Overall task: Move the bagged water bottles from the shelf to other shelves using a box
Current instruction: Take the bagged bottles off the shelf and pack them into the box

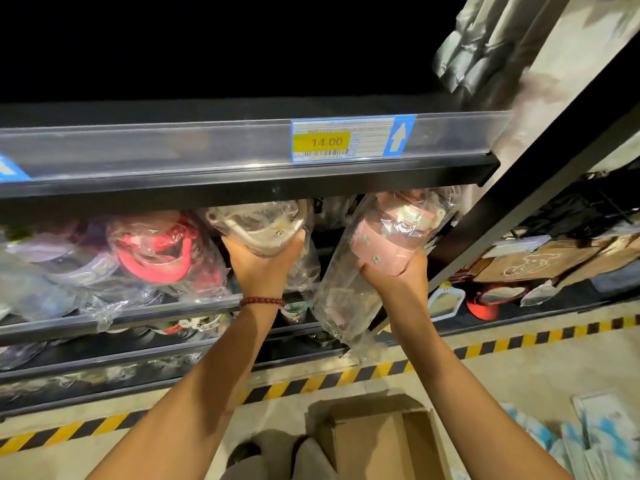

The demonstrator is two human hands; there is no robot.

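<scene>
From the head camera, both arms reach up under the black metal shelf with a clear plastic price rail [242, 150], each hand cupping a bagged bottle from below. The left hand [263, 261] curls its fingers round the pale clear bottle in a crinkled transparent bag [258, 225]; the right hand [394, 275] holds the pink-lidded bottle in a long loose clear bag [377, 237], fingers wrapped at the lid band — neither hand is slack. To do this well, I judge each bottle should be drawn out low enough to clear the shelf lip, gripped on the hard body, not the film, since the bags look slippery and their tails hang free and may snag. The open brown cardboard box [377, 434] sits on the floor below, between the arms, apparently empty. More bagged bottles, one with a red handle [156, 251], lie heaped on the shelf to the left: glossy, wrinkled plastic over smooth rounded shapes.
</scene>
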